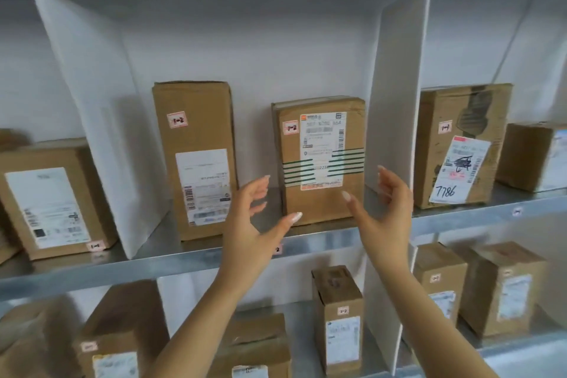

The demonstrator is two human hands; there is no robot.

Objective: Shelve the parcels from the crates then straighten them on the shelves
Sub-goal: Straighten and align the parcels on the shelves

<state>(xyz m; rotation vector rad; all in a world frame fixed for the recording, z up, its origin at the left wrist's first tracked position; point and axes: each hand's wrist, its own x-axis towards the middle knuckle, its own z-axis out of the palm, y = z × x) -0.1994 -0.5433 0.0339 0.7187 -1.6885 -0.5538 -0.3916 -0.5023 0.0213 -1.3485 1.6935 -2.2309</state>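
While the upper shelf [184, 258] carries parcels in every bay, the step in hand is judged to be straightening. Its middle bay, bounded by the left divider [92, 101] and the right divider [395, 101], holds a tall parcel [196, 132] and the green-striped parcel [319, 159]. The latter stands upright near the right divider with its label facing out. The left hand [248, 230] and right hand [389, 215] flank this parcel, fingers [260, 184] spread and relaxed, grasping nothing; thumb contact cannot be confirmed. Recommended: lay flat palms on both side faces, square the front to the shelf lip, and avoid nudging the divider or tipping the box.
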